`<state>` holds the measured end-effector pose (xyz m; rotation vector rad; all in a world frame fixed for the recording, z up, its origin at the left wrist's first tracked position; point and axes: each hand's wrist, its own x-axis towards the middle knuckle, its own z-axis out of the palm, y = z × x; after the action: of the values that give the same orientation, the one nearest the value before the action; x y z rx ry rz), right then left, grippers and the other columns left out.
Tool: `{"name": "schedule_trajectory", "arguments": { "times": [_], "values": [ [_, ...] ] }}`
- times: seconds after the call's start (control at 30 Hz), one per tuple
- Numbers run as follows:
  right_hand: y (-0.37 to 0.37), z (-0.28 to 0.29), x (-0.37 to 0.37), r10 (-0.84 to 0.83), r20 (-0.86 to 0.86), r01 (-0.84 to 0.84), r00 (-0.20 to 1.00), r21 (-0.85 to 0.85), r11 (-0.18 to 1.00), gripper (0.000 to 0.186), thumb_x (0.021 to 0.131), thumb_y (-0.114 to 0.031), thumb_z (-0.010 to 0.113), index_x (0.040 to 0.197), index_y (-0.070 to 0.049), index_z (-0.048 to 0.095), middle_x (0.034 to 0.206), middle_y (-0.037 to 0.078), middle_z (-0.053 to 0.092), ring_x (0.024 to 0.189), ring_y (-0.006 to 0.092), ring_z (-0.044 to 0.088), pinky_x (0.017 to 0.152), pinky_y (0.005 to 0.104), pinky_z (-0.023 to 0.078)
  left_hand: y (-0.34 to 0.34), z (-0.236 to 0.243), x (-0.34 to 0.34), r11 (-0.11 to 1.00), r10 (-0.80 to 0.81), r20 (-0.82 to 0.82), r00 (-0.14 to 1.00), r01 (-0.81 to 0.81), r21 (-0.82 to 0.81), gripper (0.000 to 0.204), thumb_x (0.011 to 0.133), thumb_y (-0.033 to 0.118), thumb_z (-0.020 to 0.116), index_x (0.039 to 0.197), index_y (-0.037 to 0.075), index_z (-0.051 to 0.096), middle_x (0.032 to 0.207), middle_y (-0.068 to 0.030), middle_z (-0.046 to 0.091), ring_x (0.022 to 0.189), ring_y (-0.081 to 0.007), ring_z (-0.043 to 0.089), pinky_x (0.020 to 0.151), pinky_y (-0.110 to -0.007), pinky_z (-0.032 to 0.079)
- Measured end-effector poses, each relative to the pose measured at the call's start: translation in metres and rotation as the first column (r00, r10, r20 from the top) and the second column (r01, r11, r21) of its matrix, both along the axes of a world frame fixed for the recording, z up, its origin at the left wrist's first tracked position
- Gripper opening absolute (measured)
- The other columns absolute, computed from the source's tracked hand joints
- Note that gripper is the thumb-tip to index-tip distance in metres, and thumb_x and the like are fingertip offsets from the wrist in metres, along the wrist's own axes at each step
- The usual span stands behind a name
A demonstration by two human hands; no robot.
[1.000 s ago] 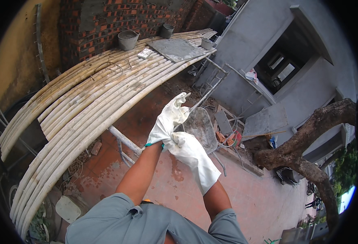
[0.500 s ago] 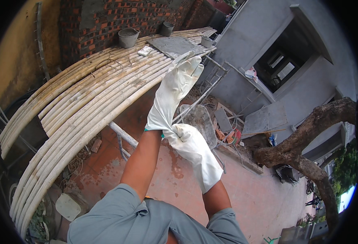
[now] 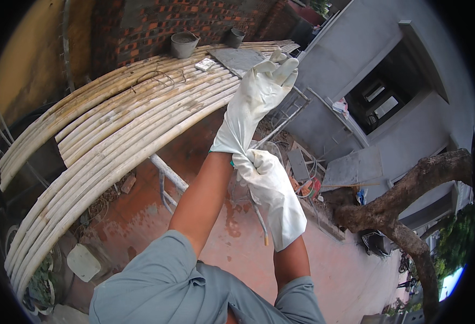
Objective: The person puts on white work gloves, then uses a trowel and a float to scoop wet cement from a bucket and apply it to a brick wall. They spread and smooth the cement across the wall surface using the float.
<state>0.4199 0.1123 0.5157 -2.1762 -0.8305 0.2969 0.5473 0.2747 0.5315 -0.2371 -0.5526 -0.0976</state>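
Long white rubber gloves cover both of my hands. My left hand (image 3: 270,81) is raised at the end of my outstretched left arm, its fingers apart and holding nothing. Its glove (image 3: 238,121) reaches past the wrist, and a bit of green edging shows at the cuff. Just below, my right hand (image 3: 256,164) is closed on that cuff, pulling the material into creases. The right glove (image 3: 282,208) hangs loosely wrinkled down to mid-forearm. The right fingertips are hidden in the folds.
Bamboo poles (image 3: 135,129) lie on a metal frame at left, bearing a bucket (image 3: 184,45), a second bucket (image 3: 234,37) and a grey board (image 3: 234,58). Rubble (image 3: 307,186) lies beyond my hands. A thick tree branch (image 3: 388,202) crosses the right side, before a grey building.
Both hands have shifted slightly right, and the left has risen a little with its fingers more spread. The right hand keeps its grip on the left glove's cuff.
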Motion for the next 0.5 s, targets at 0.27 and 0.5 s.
{"name": "schedule_trajectory", "arguments": {
  "times": [0.27, 0.5],
  "values": [
    [-0.007, 0.012, 0.005, -0.031, 0.196, 0.054, 0.980, -0.114, 0.992, 0.034, 0.105, -0.031, 0.065, 0.089, -0.001, 0.068, 0.075, 0.015, 0.065, 0.068, 0.0278, 0.061, 0.069, 0.0397, 0.050, 0.004, 0.002, 0.021, 0.839, 0.408, 0.127, 0.904, -0.426, 0.338, 0.042, 0.097, 0.009, 0.068, 0.139, 0.006, 0.062, 0.135, -0.0074, 0.072, 0.122, -0.0242, 0.069, 0.107, -0.033, 0.053],
    [-0.005, 0.008, 0.009, 0.022, 0.380, 0.039, 0.925, -0.152, 0.988, 0.034, 0.105, -0.032, 0.065, 0.091, -0.001, 0.069, 0.078, 0.016, 0.067, 0.070, 0.0322, 0.064, 0.070, 0.0419, 0.051, -0.017, 0.002, 0.052, 0.064, 0.770, 0.466, 0.435, -0.780, 0.623, 0.032, 0.101, 0.004, 0.058, 0.133, 0.002, 0.062, 0.126, -0.0157, 0.074, 0.115, -0.0257, 0.071, 0.095, -0.035, 0.058]
  ]
}}
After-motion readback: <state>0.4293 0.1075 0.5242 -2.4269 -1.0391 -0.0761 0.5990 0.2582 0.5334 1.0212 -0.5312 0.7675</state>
